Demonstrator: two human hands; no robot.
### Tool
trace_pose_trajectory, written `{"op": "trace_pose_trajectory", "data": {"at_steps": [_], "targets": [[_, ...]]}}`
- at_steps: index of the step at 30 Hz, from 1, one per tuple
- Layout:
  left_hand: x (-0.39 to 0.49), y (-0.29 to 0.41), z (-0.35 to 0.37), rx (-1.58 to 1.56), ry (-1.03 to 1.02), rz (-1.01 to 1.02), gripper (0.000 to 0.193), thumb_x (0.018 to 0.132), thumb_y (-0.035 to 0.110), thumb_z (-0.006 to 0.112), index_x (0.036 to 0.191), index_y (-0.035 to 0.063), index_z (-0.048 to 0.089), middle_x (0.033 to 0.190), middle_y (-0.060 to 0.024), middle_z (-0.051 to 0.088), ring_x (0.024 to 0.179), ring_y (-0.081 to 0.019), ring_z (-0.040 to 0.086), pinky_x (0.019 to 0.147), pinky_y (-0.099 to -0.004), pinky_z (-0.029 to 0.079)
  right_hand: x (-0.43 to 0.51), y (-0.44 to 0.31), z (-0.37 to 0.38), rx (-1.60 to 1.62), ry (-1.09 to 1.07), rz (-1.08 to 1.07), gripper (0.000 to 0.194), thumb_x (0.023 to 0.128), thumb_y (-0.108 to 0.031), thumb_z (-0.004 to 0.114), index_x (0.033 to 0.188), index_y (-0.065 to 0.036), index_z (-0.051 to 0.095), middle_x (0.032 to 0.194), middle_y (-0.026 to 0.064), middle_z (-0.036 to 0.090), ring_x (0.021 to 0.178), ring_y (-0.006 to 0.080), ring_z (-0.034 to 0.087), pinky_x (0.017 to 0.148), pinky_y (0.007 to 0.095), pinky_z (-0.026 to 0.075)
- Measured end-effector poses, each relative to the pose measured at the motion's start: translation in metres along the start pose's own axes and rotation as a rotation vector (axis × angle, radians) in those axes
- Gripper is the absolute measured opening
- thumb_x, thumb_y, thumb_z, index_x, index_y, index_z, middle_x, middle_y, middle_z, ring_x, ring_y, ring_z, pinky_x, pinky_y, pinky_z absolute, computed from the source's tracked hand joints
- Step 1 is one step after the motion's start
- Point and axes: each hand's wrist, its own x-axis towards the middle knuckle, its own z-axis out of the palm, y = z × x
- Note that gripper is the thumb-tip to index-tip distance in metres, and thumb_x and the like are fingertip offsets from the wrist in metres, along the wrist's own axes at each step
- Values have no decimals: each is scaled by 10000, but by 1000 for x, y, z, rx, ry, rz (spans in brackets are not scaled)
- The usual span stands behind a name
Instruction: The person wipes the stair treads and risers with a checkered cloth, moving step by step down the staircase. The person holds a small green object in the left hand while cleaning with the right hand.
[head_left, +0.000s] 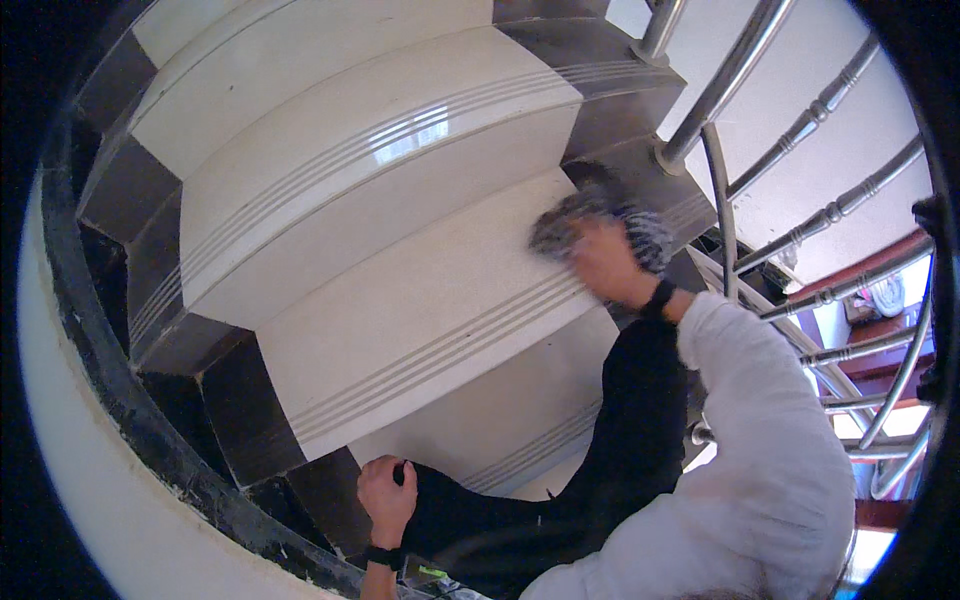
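Observation:
My right hand (606, 259) is pressed on a dark patterned cloth (566, 225), blurred as if moving, at the right end of a cream tiled stair step (420, 300). The cloth lies over the border between the cream tread and its dark side tile (645, 169). My left hand (388, 499) rests on my knee in black trousers, low in the view, with no object visible in it. Both wrists carry black bands.
A stainless steel railing (709, 101) with balusters runs along the right. More cream steps (375, 142) with dark ends and grooved edges rise above. A dark skirting (112, 360) and pale wall curve along the left.

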Motion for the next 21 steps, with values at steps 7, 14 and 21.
{"op": "trace_pose_trajectory", "data": {"at_steps": [7, 14, 21], "targets": [[5, 2, 0, 16, -13, -26, 160, 761, 226, 651, 811, 74, 648, 871, -90, 648, 860, -303, 588, 756, -429, 459, 0, -30, -2, -19, 78, -98, 194, 748, -227, 584, 856, -84, 659, 1314, 148, 466, 1127, 370, 435, 845, 530, 376], [4, 1, 0, 55, -48, -62, 163, 765, 237, 648, 819, 84, 659, 867, -88, 657, 864, -305, 595, 761, -424, 465, 37, -251, 9, 431, 228, -536, 167, 734, -215, 628, 865, -111, 643, 1386, 159, 398, 1251, 389, 367, 976, 664, 247], [-6, -5, -5, -10, 8, -72, 145, 763, 219, 650, 797, 79, 638, 867, -87, 652, 865, -301, 593, 754, -420, 461, 9, -140, -2, 352, 84, -478, 193, 762, -219, 624, 923, -115, 651, 1389, 132, 397, 1251, 390, 360, 965, 638, 294]]}}
